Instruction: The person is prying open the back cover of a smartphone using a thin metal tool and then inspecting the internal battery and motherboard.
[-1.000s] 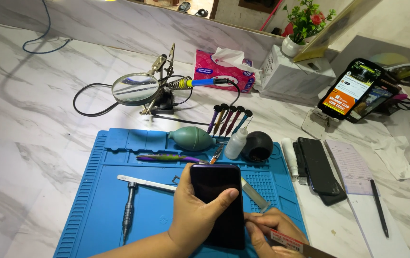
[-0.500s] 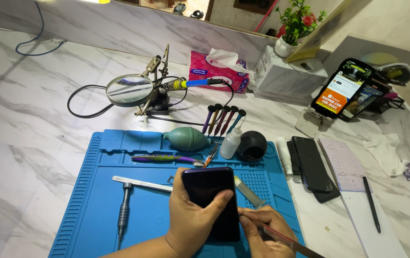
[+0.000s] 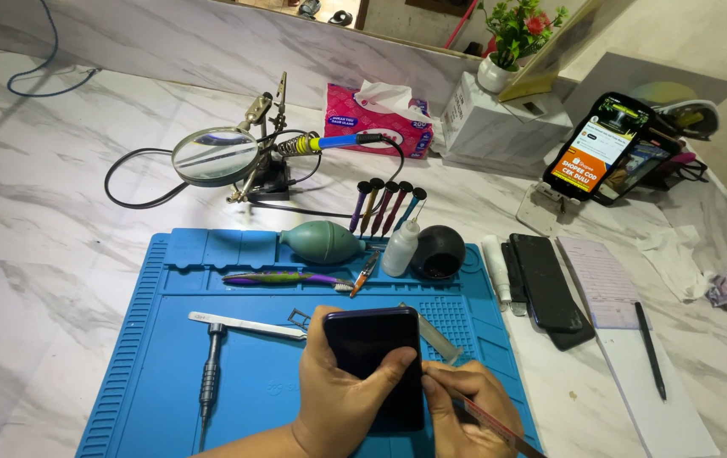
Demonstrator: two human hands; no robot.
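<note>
right hand shifted in close to dark phone, pinching thin tool at its edge; left hand wraps phone over blue mat.

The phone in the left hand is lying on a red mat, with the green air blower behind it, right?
Not quite. The head view shows the mat is blue, not red. The rest holds: the left hand grips the dark phone over it, and the green air blower lies behind.
</note>
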